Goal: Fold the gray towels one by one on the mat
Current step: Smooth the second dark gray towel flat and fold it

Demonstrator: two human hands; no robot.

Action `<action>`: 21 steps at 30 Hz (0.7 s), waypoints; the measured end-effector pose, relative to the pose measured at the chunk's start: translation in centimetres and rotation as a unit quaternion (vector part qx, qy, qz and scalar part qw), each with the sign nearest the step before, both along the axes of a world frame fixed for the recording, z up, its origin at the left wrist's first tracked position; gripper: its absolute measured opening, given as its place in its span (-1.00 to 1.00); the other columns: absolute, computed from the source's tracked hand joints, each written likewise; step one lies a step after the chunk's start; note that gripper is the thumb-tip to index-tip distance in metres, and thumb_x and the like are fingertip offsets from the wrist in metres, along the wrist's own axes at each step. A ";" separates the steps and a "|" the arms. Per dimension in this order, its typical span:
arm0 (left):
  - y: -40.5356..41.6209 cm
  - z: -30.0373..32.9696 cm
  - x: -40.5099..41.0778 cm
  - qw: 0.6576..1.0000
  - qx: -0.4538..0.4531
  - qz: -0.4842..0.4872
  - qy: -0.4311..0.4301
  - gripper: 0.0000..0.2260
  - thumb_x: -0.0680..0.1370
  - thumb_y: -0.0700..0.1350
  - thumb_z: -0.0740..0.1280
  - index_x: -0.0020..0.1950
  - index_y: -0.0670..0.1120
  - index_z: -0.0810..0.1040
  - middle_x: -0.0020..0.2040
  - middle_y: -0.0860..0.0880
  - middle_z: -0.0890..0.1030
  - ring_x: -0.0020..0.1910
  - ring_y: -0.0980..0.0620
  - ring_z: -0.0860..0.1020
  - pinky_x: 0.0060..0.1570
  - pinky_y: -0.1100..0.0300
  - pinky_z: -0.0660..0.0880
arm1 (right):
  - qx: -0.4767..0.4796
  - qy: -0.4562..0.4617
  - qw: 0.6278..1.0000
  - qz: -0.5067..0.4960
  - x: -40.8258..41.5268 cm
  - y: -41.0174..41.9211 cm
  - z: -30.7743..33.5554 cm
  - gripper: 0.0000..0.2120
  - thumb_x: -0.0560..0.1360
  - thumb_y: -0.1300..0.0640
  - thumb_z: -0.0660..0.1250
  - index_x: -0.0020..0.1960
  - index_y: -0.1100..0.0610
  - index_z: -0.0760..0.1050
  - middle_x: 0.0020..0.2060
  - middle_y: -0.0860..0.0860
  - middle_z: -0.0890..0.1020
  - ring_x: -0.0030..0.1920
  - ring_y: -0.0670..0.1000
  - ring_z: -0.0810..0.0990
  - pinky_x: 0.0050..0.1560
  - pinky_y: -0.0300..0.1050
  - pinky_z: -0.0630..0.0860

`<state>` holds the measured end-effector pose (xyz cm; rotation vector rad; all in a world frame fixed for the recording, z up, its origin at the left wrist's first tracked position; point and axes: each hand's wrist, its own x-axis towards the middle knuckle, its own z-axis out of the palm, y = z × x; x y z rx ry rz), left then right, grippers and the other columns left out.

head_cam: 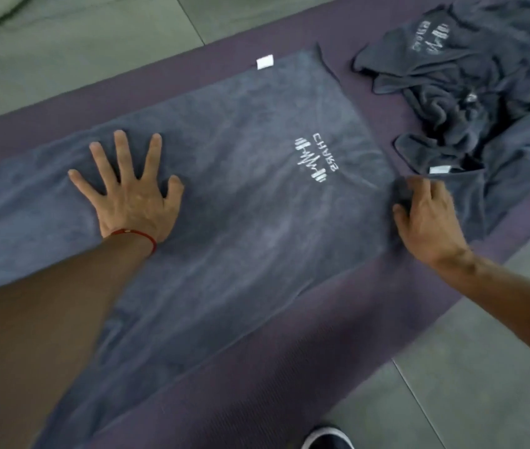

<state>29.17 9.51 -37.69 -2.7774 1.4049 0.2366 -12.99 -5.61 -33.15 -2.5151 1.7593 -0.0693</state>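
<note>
Below, a gray towel (224,196) lies spread flat along the purple mat (257,367), its white printed logo (317,158) near the right end and a small white tag (264,62) at its far edge. My left hand (131,192) presses palm-down on the towel's left half, fingers straight and splayed wide, holding nothing; a red string bracelet (137,236) circles that wrist. My right hand (425,215) sits at the towel's right edge, fingers curled over the cloth there and gripping a bunch of it; motion blur hides how much fabric is gathered. Just beyond that hand, at the right end of the mat, a heap of gray towels (471,98) lies crumpled and unfolded, one showing the same white logo and another a white tag. Pale floor tiles (451,384) surround the mat on both long sides. At the bottom edge, the toe of a dark shoe (327,437) rests on the mat's near border. A pale rounded object at the top left corner is too cropped to identify.
</note>
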 end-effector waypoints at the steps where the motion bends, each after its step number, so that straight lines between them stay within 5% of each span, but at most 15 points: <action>1: 0.0 0.0 0.1 1.000 0.002 -0.006 0.000 -0.38 0.58 0.35 -0.14 0.61 0.25 -0.21 0.65 -0.07 -0.17 0.60 -0.27 -0.19 0.41 -0.52 -0.16 | 0.014 -0.013 0.999 -0.026 -0.9 0.4 0.1 -0.62 0.56 0.21 0.31 0.31 0.36 0.37 0.15 0.39 0.49 0.17 0.41 0.45 0.23 0.26 0.38; 6: 2.1 2.2 -0.4 0.996 -0.020 -0.079 0.033 -0.34 0.56 0.35 -0.15 0.64 0.17 -0.06 0.65 -0.10 -0.14 0.61 -0.20 -0.22 0.41 -0.51 -0.17 | 0.080 -0.019 0.983 -0.163 -3.7 -0.1 1.5 -0.79 0.56 0.15 0.37 0.13 0.24 0.60 0.06 0.32 0.64 0.13 0.36 0.57 0.11 0.13 0.50; 9: 7.6 3.9 -6.2 0.972 -0.075 -0.218 -0.043 -0.37 0.59 0.22 0.01 0.64 0.05 0.08 0.65 -0.14 -0.05 0.62 -0.21 -0.13 0.45 -0.47 -0.13 | 0.111 -0.005 0.985 -0.132 -3.1 -0.3 2.8 -0.88 0.53 0.16 0.36 -0.06 0.21 0.62 -0.05 0.32 0.67 0.00 0.37 0.61 0.00 0.10 0.53; 12: 13.1 2.7 -12.1 0.952 -0.025 -0.305 0.002 -0.39 0.60 0.18 0.02 0.65 0.03 0.08 0.65 -0.13 -0.05 0.63 -0.18 -0.10 0.50 -0.36 -0.05 | 0.118 -0.022 0.986 -0.116 -1.3 0.2 4.8 -0.84 0.55 0.11 0.35 -0.19 0.11 0.56 -0.16 0.24 0.66 -0.04 0.32 0.62 -0.07 -0.01 0.48; 17: 13.1 4.1 -12.1 0.962 -0.052 -0.243 0.113 -0.33 0.57 0.25 -0.09 0.65 0.02 0.04 0.66 -0.03 -0.06 0.63 -0.06 -0.18 0.57 -0.18 -0.14 | 0.089 -0.139 0.986 -0.023 6.0 3.8 9.3 -0.83 0.55 0.08 0.37 0.00 0.15 0.66 -0.18 0.14 0.70 -0.11 0.11 0.66 0.03 0.00 0.56; 19: 13.4 6.1 -12.2 0.944 -0.155 -0.140 0.255 -0.39 0.55 0.23 0.07 0.57 0.02 0.31 0.61 0.01 0.21 0.61 0.02 0.07 0.58 0.08 -0.03 | 0.093 -0.147 0.983 0.059 10.1 7.2 10.9 -0.83 0.53 0.09 0.39 0.05 0.12 0.68 -0.14 0.07 0.72 -0.13 -0.06 0.61 0.01 -0.22 0.49; 21: 14.1 8.6 -11.8 0.867 -0.237 0.045 0.436 -0.64 0.55 0.15 0.25 0.27 0.07 0.61 0.36 0.01 0.58 0.35 0.05 0.50 0.39 0.15 0.37 | 0.116 -0.164 0.970 0.139 14.5 11.3 12.1 -0.82 0.53 0.12 0.42 0.11 0.10 0.67 -0.13 -0.02 0.71 -0.15 -0.15 0.57 -0.03 -0.39 0.41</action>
